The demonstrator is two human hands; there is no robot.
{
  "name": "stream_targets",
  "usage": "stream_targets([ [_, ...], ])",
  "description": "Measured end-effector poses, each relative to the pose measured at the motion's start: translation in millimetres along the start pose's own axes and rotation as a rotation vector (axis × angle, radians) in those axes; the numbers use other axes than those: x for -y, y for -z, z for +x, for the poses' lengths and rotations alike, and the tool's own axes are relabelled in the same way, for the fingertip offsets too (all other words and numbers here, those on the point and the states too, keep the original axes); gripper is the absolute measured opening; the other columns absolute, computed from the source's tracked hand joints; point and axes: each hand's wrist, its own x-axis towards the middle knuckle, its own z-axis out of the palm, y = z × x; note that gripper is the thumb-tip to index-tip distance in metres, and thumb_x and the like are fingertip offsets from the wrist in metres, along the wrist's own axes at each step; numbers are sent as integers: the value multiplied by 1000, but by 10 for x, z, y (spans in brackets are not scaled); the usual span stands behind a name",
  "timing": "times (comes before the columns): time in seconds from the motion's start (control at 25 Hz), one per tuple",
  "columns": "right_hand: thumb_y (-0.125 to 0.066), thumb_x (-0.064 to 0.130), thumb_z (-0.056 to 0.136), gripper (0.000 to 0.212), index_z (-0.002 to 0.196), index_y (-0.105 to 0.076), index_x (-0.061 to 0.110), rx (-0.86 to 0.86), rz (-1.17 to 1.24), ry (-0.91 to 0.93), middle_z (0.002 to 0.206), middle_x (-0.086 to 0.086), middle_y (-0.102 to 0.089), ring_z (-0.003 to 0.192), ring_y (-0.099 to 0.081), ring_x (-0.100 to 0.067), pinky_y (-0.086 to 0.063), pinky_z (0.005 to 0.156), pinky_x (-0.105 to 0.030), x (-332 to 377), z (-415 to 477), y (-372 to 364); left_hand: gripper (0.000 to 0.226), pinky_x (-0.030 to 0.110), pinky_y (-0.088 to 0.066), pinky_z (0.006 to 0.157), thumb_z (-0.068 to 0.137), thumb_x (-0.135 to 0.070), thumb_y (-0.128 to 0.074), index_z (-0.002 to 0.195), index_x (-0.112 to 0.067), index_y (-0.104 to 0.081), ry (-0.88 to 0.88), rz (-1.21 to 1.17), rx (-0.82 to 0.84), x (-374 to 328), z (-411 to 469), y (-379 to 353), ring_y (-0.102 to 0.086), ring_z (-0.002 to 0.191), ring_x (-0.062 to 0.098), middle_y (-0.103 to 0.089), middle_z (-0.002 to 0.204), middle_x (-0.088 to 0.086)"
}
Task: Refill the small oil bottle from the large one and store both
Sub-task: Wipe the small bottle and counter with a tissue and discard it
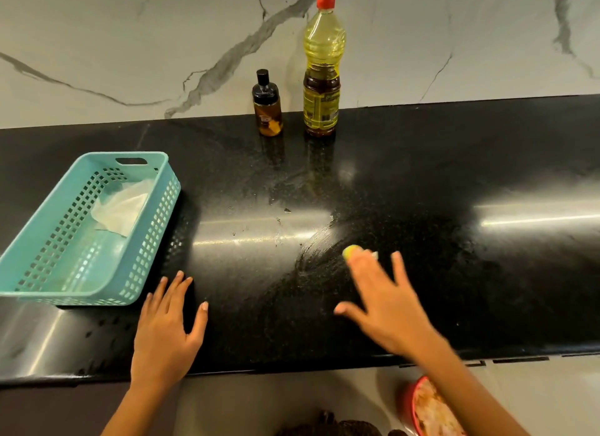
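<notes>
The left hand (168, 325) is laid flat, fingers spread; the right hand (383, 296) presses a yellow-green sponge (352, 251). Behind the sponge, the large oil bottle (323, 65) is likely heavy, slippery, best gripped mid-body; the small oil bottle (267, 108) stands beside it.

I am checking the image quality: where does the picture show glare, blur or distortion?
Head view: bright glare streaks lie across the black counter; the right hand is motion-blurred over a yellow-green sponge; the left hand and both bottles look sharp; the wide-angle lens bends the counter's back edge.
</notes>
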Motion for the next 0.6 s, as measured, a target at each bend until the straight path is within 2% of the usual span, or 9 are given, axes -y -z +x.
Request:
stream_targets([
  [0.12, 15, 77, 70, 104, 148, 4, 10, 91, -3, -285, 157, -2, 5, 145, 4, -18, 13, 112, -51, -527, 551, 101, 61, 40, -16, 115, 83, -44, -40, 134, -10, -44, 3, 5, -2, -12, 1, 4, -21, 140, 18, -36, 147, 3],
  [0.2, 18, 76, 66, 107, 147, 7, 8, 101, 41, -313, 157, -6, 6, 144, 6, -20, 11, 113, -53, -408, 969, 114, 61, 40, -16, 115, 83, -44, -40, 134, -11, -44, 6, -1, -2, -10, 4, 10, -21, 140, 18, -35, 147, 2],
  [0.32, 29, 76, 61, 113, 147, 7, 6, 99, 29, -132, 157, -10, 5, 144, 7, -22, 10, 113, -52, 211, 1151, 58, 61, 39, -16, 115, 83, -45, -40, 134, -11, -44, 7, 0, -5, -13, 3, 17, -20, 140, 17, -36, 147, 2],
  [0.4, 20, 75, 69, 103, 147, 8, 8, 124, 67, 60, 156, -8, 9, 143, 11, -22, 14, 113, -50, 609, 916, 12, 61, 39, -16, 115, 83, -45, -39, 134, -11, -44, 5, 6, -2, -14, 1, 13, -20, 140, 16, -36, 147, 2],
  [0.48, 3, 74, 80, 93, 148, 5, 11, 156, 102, 279, 156, -4, 8, 144, 9, -21, 13, 113, -48, 798, 554, -9, 64, 38, -16, 115, 83, -49, -36, 135, -12, -43, 3, 7, -3, 0, 4, 8, -19, 140, 15, -35, 147, 1],
  [0.52, -3, 73, 83, 90, 149, -2, 12, 128, 91, 338, 157, -2, 0, 144, 2, -20, 9, 113, -48, 754, 395, -21, 66, 38, -15, 115, 83, -51, -33, 135, -12, -43, 3, 6, -4, 5, 4, 6, -18, 140, 14, -35, 148, 1],
  [0.6, -2, 76, 82, 93, 149, -11, 13, 46, 56, 277, 156, -1, -12, 144, -9, -20, 8, 112, -49, 397, 279, -20, 70, 38, -16, 115, 82, -55, -28, 135, -12, -43, 1, 6, -6, 3, 3, 1, -19, 140, 14, -35, 147, 1],
])
